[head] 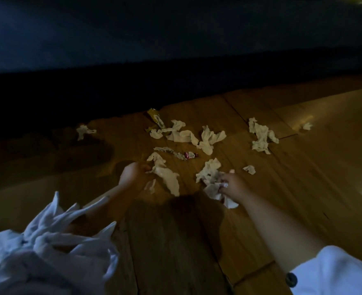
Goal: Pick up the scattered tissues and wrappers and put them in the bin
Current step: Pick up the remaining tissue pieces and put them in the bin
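1. Left hand [134,174], centre frame: fingers pinch a long tissue [165,174] on the wooden floor [303,188].
2. Right hand [232,185]: fingers clench a crumpled tissue wad [215,191].
3. More tissues [261,135] and a red wrapper [190,155] lie beyond.

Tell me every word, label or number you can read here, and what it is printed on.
No text can be read for certain.
Yellow wrapper: some print on it, too blurred and dim to read.
Small red and white candy wrapper: light marks on it, too small to make out.
Tissues, such as the long tissue: no print.
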Action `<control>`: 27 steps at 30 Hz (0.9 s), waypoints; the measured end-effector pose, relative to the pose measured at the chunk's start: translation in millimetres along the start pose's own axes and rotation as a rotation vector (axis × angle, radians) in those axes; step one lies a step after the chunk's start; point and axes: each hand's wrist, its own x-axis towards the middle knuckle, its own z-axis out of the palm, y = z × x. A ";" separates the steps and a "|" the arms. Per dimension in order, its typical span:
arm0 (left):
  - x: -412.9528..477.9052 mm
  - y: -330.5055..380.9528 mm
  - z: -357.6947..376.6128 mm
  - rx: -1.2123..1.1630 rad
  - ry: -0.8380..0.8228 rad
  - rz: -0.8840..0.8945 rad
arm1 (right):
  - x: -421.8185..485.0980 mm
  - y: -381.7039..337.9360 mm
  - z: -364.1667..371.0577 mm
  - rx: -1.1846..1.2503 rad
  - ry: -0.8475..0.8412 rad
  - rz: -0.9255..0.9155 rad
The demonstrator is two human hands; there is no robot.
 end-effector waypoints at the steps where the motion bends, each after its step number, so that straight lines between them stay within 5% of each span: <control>1: 2.5 -3.0 2.9 0.032 -0.012 0.024 | -1.7 3.8 7.0 0.019 0.030 0.000; 6: -0.3 -22.4 11.4 -0.051 -0.144 -0.257 | -26.6 1.0 15.8 0.232 0.097 -0.017; 15: -126.8 -40.5 30.0 -0.335 -0.120 -0.467 | -118.5 -22.7 -15.0 0.861 0.007 0.361; 27: -335.6 206.6 -54.1 -0.288 -0.091 -0.311 | -280.6 -190.2 -230.1 1.056 -0.053 0.473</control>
